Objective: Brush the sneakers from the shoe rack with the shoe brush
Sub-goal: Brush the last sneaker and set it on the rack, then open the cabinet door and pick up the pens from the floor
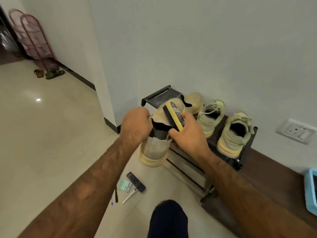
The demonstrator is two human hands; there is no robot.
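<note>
My left hand [136, 124] grips the collar of a beige sneaker [155, 150], held heel toward me just in front of the black shoe rack [240, 160]. My right hand [188, 133] holds a yellow shoe brush [175, 115] with dark bristles, laid against the sneaker's upper. On the rack's top shelf stand its beige mate [193, 101] and a pair of pale green sneakers [210, 115] [235, 133], toes toward the wall.
On the tiled floor below lie a remote control [136, 182], a mint-coloured holder [125, 185], a pen [129, 196] and a dark marker. A blue tray [310, 191] sits on brown flooring at right. A wall socket [295, 130] is low right. Sandals [54, 73] and a red rack [36, 40] stand far left.
</note>
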